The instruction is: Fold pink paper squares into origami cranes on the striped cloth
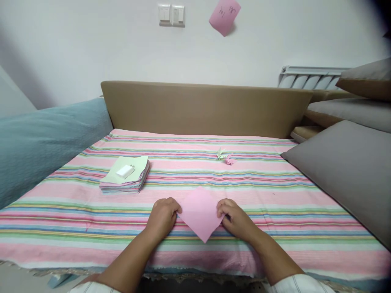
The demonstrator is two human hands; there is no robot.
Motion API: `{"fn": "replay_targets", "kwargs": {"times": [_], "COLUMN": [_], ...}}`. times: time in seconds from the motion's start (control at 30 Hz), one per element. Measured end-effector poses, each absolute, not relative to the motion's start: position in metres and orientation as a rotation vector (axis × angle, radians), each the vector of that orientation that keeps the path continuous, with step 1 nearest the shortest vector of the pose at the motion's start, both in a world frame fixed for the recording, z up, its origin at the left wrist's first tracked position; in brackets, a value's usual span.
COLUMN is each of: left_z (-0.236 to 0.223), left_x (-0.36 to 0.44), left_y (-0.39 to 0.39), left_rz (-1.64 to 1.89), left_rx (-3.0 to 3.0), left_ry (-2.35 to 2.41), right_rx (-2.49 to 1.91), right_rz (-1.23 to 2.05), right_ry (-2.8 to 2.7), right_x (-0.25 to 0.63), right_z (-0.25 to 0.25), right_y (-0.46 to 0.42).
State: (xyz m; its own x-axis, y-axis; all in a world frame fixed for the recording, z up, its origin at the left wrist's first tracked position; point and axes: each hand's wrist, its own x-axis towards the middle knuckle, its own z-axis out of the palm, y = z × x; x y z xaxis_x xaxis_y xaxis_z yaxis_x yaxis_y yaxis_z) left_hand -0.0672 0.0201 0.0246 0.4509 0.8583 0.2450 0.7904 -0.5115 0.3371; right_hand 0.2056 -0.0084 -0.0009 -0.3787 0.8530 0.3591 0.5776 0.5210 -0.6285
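A square sheet of pink paper is turned like a diamond just above or on the striped cloth, one corner toward me. My left hand pinches its left corner between thumb and fingers. At the right corner, my right hand grips the sheet the same way. The paper looks flat, and I see no fold in it. Farther off, to the right of the sheet, sit two small folded paper cranes, a pale green crane and a pink crane, side by side.
A stack of coloured paper lies at the left, with a white charger plug on top. Striped cloth covers the seat. A blue-covered armrest bounds the left; grey cushions pile up at the right. Behind stands a tan backrest.
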Motion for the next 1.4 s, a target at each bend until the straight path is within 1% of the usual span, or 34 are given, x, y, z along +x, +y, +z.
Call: {"fn": "replay_targets", "kwargs": {"times": [0.2, 0.4, 0.53, 0.73, 0.9, 1.03, 1.27, 1.4], "left_z": [0.03, 0.03, 0.03, 0.02, 0.006, 0.008, 0.012, 0.014], "left_x": [-0.065, -0.058, -0.045, -0.021, -0.014, -0.016, -0.019, -0.021], "left_y": [0.017, 0.012, -0.004, -0.032, -0.035, -0.033, -0.032, -0.029], "left_rz": [0.455, 0.466, 0.49, 0.541, 0.49, 0.491, 0.558, 0.562], "left_rx": [2.56, 2.649, 2.736, 2.752, 2.825, 2.822, 2.852, 2.884], "left_ry": [1.486, 1.497, 1.357, 0.946, 0.899, 0.929, 0.919, 0.952], "right_rx": [-1.295, -1.403, -1.428, -1.446, -1.482, -1.495, -1.617, -1.567], "right_rz": [0.598, 0.633, 0.617, 0.559, 0.528, 0.531, 0.716, 0.837], "right_ry": [-2.153, -2.102, -2.084, -2.061, -2.013, -1.926, -1.692, -1.631], "right_x": [0.205, 0.203, 0.2, 0.198, 0.198, 0.197, 0.198, 0.2], "right_z": [0.004, 0.009, 0.009, 0.005, 0.0, -0.001, -0.004, -0.004], "right_y": [-0.01, -0.013, -0.014, -0.012, -0.007, -0.003, 0.0, -0.001]}}
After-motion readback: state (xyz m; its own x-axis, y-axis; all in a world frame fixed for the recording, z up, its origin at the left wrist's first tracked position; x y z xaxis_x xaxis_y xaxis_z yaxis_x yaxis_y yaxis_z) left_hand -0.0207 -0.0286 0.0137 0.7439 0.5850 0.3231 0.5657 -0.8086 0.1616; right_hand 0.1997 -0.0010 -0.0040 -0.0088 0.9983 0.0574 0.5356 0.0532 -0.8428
